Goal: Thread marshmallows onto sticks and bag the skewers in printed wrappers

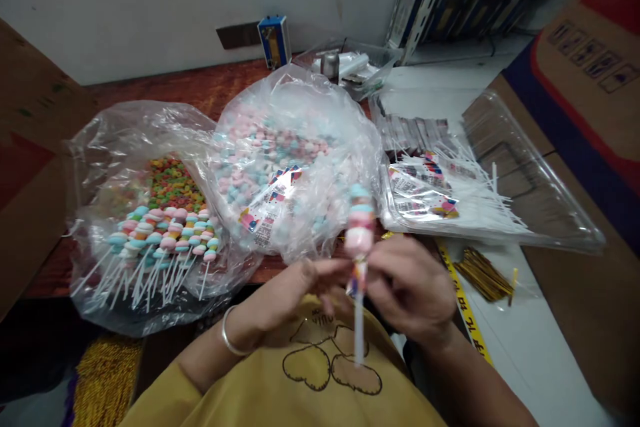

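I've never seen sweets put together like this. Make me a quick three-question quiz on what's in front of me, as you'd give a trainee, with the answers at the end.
1. Multiple choice: What colour is the top piece of the stick candy in the right hand?
A) Blue
B) Yellow
C) Black

2. True or false: The gold ties lie nearer the right hand than the left hand.

3. Fill in the blank: The sticks of the gathered candies on the left point toward the ____ (wall or person).

Key: 1. A; 2. True; 3. person.
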A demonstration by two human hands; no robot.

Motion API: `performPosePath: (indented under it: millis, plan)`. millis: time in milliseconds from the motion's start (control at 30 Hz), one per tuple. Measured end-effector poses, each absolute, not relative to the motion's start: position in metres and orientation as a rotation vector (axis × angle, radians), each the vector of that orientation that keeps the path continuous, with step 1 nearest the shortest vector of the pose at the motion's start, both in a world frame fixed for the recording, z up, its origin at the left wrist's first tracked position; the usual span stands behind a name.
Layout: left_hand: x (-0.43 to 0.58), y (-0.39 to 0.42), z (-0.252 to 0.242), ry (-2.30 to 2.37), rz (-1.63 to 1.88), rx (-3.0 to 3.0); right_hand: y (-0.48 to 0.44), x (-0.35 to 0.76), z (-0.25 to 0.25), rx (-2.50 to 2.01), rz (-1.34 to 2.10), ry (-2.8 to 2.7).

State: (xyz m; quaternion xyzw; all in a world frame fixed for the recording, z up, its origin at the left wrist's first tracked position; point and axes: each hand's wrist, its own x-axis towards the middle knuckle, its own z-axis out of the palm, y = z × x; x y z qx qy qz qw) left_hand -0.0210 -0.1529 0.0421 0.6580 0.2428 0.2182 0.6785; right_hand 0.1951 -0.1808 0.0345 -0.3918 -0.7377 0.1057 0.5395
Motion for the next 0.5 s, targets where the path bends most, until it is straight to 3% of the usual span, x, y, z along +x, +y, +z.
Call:
performPosePath:
  millis: [133, 267, 367, 500]
  plan:
    - [-0.027, -0.142, 0.052, 0.600, 0.737, 1.724, -0.173, 0.172, 0.026, -0.854, 0.439, -2.013]
    - [-0.037, -0.140, 0.039, 0.555, 0.749, 2.275, -0.154, 0.158, 0.017, -0.989, 1.191, -1.554]
    - [-0.042, -0.149, 0.008, 0.803, 1.106, 2.439, -0.144, 0.143, 0.024, -0.948, 1.626, -1.231]
    - [-0.073, -0.173, -0.010, 1.182, 1.321, 2.447, -0.140, 0.105, 0.040, -0.739, 1.781, -1.400]
